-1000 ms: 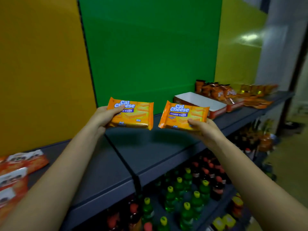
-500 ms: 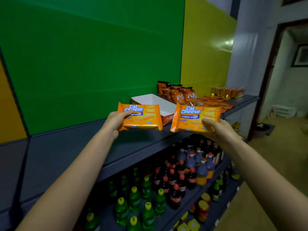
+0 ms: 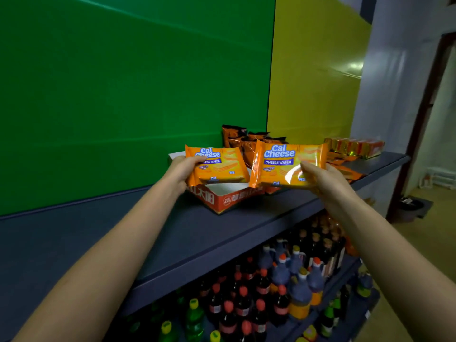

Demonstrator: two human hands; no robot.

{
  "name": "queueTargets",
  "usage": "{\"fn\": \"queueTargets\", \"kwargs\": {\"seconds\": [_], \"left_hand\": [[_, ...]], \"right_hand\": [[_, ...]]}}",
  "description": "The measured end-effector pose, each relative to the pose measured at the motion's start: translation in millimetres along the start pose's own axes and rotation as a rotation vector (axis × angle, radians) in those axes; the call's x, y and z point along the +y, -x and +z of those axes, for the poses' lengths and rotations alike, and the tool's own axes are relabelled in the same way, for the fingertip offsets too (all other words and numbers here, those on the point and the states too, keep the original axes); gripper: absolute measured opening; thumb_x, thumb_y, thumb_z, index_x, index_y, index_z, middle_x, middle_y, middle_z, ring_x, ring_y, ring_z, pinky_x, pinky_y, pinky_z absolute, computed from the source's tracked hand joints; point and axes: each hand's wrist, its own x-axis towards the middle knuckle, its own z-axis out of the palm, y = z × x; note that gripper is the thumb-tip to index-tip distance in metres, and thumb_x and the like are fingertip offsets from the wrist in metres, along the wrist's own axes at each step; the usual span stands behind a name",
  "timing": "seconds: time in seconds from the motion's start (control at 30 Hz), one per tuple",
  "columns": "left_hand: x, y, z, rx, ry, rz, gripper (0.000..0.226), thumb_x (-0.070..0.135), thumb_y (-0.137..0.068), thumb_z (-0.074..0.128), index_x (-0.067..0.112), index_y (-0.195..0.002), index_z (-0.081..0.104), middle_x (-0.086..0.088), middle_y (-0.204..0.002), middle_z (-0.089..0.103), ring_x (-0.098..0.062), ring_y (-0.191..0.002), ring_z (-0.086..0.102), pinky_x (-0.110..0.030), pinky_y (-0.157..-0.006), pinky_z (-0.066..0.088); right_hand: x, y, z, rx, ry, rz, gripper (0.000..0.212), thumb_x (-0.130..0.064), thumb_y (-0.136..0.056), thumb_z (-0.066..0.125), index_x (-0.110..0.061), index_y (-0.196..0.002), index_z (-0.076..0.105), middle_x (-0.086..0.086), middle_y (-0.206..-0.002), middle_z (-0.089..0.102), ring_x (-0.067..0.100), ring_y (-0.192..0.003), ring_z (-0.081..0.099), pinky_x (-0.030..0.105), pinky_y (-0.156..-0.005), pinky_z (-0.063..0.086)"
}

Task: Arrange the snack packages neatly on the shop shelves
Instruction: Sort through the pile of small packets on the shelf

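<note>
- Smooth, flat green panel [image 3: 111, 95] and yellow panel [image 3: 313, 70] back the shelving.
- The upper shelf [image 3: 197, 233] is a long, matte blue-grey slab.
- Round-capped plastic bottles [image 3: 278, 280] crowd the tier below.
- A shallow rectangular cardboard tray [image 3: 222, 199], red outside and white inside, sits on the shelf.
- Crinkled dark orange snack bags [image 3: 237, 137] stand behind the tray.
- 2 glossy orange foil packs, flat and rectangular, are held upright side by side and apart.
- The left wafer pack [image 3: 219, 169] hangs over the tray.
- The right wafer pack [image 3: 283, 166] hangs just right of the tray.
- The left hand [image 3: 183, 171] grips its pack's left edge, thumb across the front.
- The right hand [image 3: 323, 178] pinches its pack's lower right corner, thumb in front.
</note>
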Motion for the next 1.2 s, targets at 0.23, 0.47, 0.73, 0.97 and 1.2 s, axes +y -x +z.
{"fn": "queueTargets", "kwargs": {"seconds": [0.23,0.47,0.73,0.97,1.2], "left_hand": [[6,-64,7,0.077,-0.078,0.019,0.034,0.01,-0.088,0.058,-0.001,-0.12,0.054,-0.02,-0.114,0.064,-0.015,-0.054,0.064,-0.032,-0.054,0.056],[-1,-103,12,0.182,-0.165,0.024,0.04,0.005,-0.088,0.059,-0.005,-0.125,0.047,-0.024,-0.119,0.061,-0.03,-0.081,0.062,-0.044,-0.061,0.056],[-10,-130,19,0.418,-0.276,0.07,0.025,0.003,-0.083,0.064,0.003,-0.103,0.05,-0.014,-0.096,0.06,-0.025,-0.079,0.06,-0.035,-0.06,0.056],[-22,-145,17,0.563,-0.591,0.044,0.039,0.006,-0.084,0.057,-0.001,-0.118,0.04,-0.025,-0.124,0.051,-0.037,-0.115,0.052,-0.045,-0.096,0.047],[-13,-147,11,0.679,-1.297,0.137,0.021,0.015,-0.081,0.061,0.004,-0.097,0.053,-0.023,-0.107,0.063,-0.04,-0.102,0.056,-0.04,-0.079,0.043]], "right_hand": [[1,-91,28,-0.122,0.002,-0.048,0.032,-0.02,-0.09,0.058,-0.01,-0.12,0.054,0.007,-0.106,0.066,0.013,-0.08,0.065,0.024,-0.064,0.049],[7,-151,71,-0.238,0.124,-0.124,0.02,-0.022,-0.09,0.052,-0.015,-0.109,0.054,0.01,-0.107,0.065,0.021,-0.085,0.064,0.033,-0.069,0.052],[24,-191,124,-0.408,0.263,-0.319,0.034,-0.015,-0.091,0.051,-0.004,-0.122,0.043,0.015,-0.123,0.057,0.031,-0.112,0.055,0.043,-0.096,0.044],[39,-206,150,-0.517,0.117,-0.187,0.036,-0.011,-0.095,0.047,-0.002,-0.127,0.033,0.017,-0.128,0.052,0.032,-0.116,0.053,0.045,-0.1,0.043],[50,-207,158,-0.569,0.139,-0.23,0.034,-0.009,-0.095,0.045,-0.003,-0.127,0.034,0.015,-0.125,0.052,0.03,-0.115,0.052,0.039,-0.096,0.043]]}}
